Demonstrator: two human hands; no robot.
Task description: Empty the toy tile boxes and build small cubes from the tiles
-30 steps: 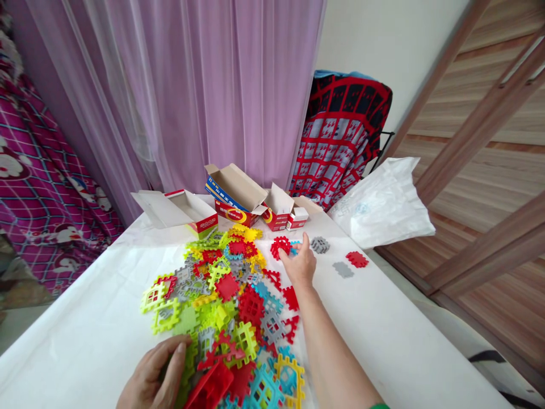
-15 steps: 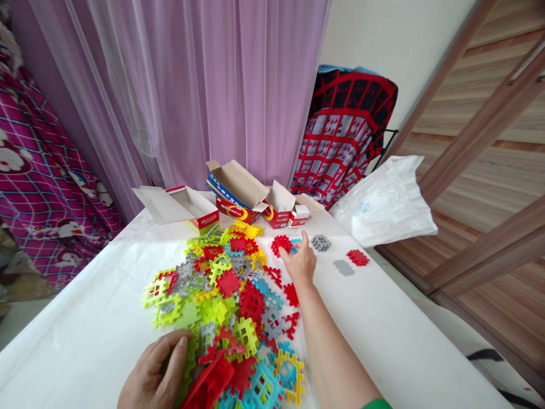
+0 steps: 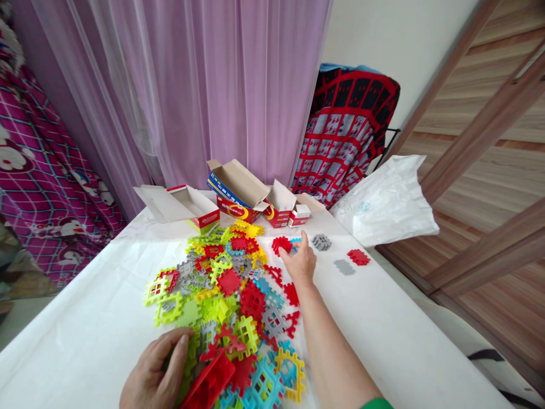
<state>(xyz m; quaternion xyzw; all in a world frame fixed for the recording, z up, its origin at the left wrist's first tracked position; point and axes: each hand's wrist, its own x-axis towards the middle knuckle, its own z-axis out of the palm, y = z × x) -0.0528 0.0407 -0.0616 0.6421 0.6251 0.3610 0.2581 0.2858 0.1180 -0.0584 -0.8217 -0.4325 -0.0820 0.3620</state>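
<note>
The pile (image 3: 229,281) of pieces lies on the white-covered counter (image 3: 85,324), long axis running from the person toward the boxes (image 3: 238,180). The right hand (image 3: 303,264) spreads wide at one red stack (image 3: 281,245); one grey stack (image 3: 322,242) lies beyond. The left hand's (image 3: 154,368) fingers curl by the pile, grip unclear. Purple curtain (image 3: 238,85) behind.

The right hand (image 3: 301,264) partly hides a blue piece (image 3: 295,243).
</note>
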